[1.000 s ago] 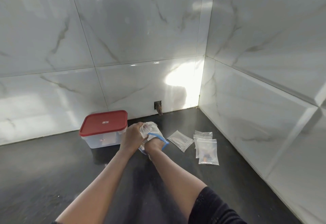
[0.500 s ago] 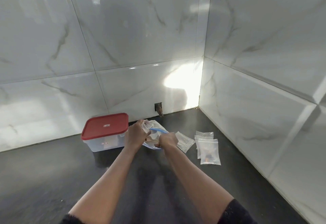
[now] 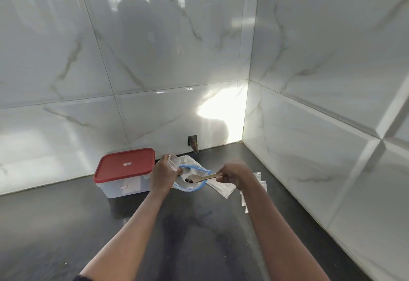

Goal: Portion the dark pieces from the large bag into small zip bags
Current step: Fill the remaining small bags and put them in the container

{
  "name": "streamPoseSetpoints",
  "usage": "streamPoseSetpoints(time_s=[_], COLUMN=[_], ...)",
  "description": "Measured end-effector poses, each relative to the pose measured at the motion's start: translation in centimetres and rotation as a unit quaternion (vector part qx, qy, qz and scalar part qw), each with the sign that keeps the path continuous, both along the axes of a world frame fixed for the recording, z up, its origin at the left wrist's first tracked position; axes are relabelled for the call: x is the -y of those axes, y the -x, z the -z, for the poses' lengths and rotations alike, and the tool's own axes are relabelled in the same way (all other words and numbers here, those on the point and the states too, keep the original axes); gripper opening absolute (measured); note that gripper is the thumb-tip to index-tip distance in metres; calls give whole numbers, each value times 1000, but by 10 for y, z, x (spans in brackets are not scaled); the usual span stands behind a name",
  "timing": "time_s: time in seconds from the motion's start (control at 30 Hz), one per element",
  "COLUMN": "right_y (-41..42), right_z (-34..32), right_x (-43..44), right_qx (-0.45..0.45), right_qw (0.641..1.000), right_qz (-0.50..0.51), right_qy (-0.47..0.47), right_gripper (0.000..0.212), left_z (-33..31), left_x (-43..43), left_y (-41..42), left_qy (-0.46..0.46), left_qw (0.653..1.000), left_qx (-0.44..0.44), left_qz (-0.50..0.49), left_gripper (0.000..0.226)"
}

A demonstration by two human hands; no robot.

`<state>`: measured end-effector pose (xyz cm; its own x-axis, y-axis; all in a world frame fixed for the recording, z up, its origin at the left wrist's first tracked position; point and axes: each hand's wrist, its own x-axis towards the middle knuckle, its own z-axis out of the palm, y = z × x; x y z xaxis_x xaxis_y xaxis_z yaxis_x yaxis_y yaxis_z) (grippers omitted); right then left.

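The large clear bag [image 3: 192, 171] with a blue zip rim lies open on the dark counter [image 3: 66, 225] in front of me. My left hand [image 3: 162, 175] grips a small clear zip bag [image 3: 173, 162] held upright at the large bag's left edge. My right hand [image 3: 234, 172] pinches the handle of a wooden spoon [image 3: 202, 178]. The spoon's bowl carries dark pieces [image 3: 188, 179] just above the large bag's mouth. A flat small zip bag [image 3: 222, 189] lies beside my right hand, partly hidden by it.
A clear plastic box with a red lid [image 3: 125, 165] stands just left of my left hand. More small zip bags [image 3: 257, 175] lie by the right wall, partly behind my right arm. Tiled walls meet in a corner behind; a small hole [image 3: 193, 142] shows at the wall's base.
My right hand has drawn out of the large bag to the right, and the wooden spoon with dark pieces on it now shows. My left hand has kept its hold on the small bag.
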<state>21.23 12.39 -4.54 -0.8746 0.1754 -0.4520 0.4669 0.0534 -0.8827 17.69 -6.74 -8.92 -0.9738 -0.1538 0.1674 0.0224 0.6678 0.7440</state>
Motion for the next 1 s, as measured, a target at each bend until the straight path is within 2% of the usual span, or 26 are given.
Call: streamPoseSetpoints(time_s=[0.17, 0.3, 0.4, 0.47, 0.53, 0.67, 0.73, 0.83, 0.9, 0.97, 1.0], right_y=[-13, -8, -6, -11, -15, -17, -19, -23, -26, -27, -28], right_z=[-35, -45, -45, -44, -43, -36, -35, -35, -36, -39, -42], right_x=[-14, -3, 16, 30, 41, 55, 57, 60, 58, 51, 45], right_qx=[-33, -108, -146, -175, -211, -266, -286, -302, -302, -276, -244], right_qw=[999, 993, 982, 959, 932, 853, 831, 831, 834, 838, 854], right_qz=[6, 41, 11, -20, -44, -110, -121, -118, -78, -43, -30], right_qy=[31, 19, -121, -221, -292, -436, -462, -453, -454, -469, -459], right_gripper=[27, 24, 27, 32, 36, 42, 44, 38, 33, 33, 31], left_z=[5, 17, 19, 19, 19, 20, 20, 18, 16, 14, 12], left_x=[6, 7, 5, 5, 5, 2, 1, 2, 1, 1, 1], left_y=[1, 5, 4, 4, 5, 4, 4, 4, 3, 3, 2], left_qy=[-17, -2, 5, 9, 15, 25, 23, 16, 12, 12, 11], left_qw=[1000, 1000, 999, 1000, 1000, 999, 1000, 1000, 1000, 1000, 1000], left_qx=[-3, -13, -19, -14, -13, -10, -8, -6, -2, -1, 0], left_qz=[18, 25, 28, 25, 22, 18, 10, 5, 1, -5, -8], left_gripper=[57, 63, 63, 65, 66, 65, 63, 65, 61, 57, 55])
